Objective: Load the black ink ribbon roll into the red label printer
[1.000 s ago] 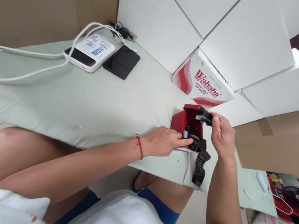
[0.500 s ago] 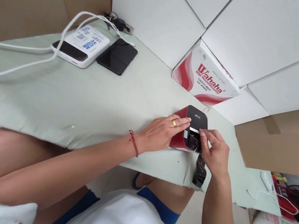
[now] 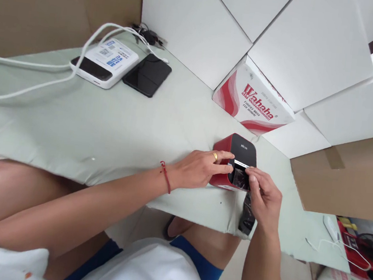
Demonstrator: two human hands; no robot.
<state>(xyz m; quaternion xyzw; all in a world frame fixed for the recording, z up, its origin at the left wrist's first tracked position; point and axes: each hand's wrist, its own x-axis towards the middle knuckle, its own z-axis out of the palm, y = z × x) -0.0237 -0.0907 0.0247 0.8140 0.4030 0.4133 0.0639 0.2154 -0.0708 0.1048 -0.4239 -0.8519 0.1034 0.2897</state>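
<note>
A small red box-shaped device (image 3: 244, 149) with a black top stands on the green cloth-covered table. Glossy black film (image 3: 247, 214) lies over the device's front opening and hangs down toward the table's front edge. My left hand (image 3: 205, 168), with a ring and a red bracelet, rests against the device's left side, its fingers apart on the black top. At the right of the opening is my right hand (image 3: 264, 194), thumb and fingers pinched at the film's upper edge beside a thin white strip. What lies between those fingertips is too small to make out.
On the table's left are a white power bank (image 3: 109, 63) with cables, a black phone (image 3: 147, 75) and keys (image 3: 149, 36). A Wahaha carton (image 3: 253, 100) stands behind the device, against white boxes (image 3: 202, 25). A brown carton (image 3: 347, 176) is at the right.
The fingers of my left hand have spread apart on the device. My right hand has shifted slightly left and down along the film. The whole view has moved a little.
</note>
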